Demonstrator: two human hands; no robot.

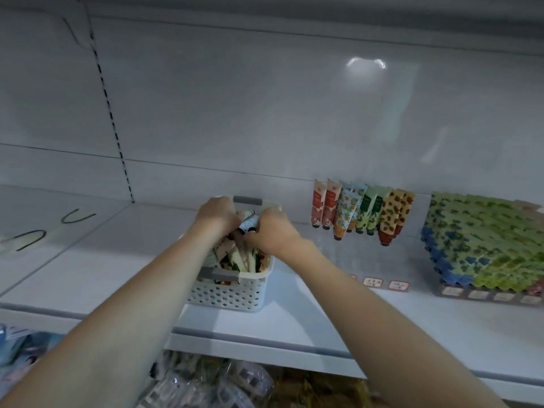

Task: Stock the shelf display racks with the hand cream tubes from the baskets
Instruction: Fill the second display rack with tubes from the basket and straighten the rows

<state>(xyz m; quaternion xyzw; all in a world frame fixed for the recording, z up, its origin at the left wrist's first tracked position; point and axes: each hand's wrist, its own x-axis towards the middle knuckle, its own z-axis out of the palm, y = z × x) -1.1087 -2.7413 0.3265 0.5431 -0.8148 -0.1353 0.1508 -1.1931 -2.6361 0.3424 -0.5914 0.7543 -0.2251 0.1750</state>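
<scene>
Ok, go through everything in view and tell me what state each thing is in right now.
basket: upright on the shelf, packed with tubes.
left hand: inside the basket, fingers curled among tubes; grip hidden.
right hand: pinching a light blue tube at the basket top.
clear display rack: mostly unfilled, one back row of tubes standing.
right display rack: full.

Basket [229, 295]: white, round-hole perforation, grey handles. Shelf [294, 322]: white. Racked tubes [347, 206]: two coral-red, pale blue with fruit print, green, orange with brown spots. Right stack [482, 240]: green-blue leaf print.
</scene>
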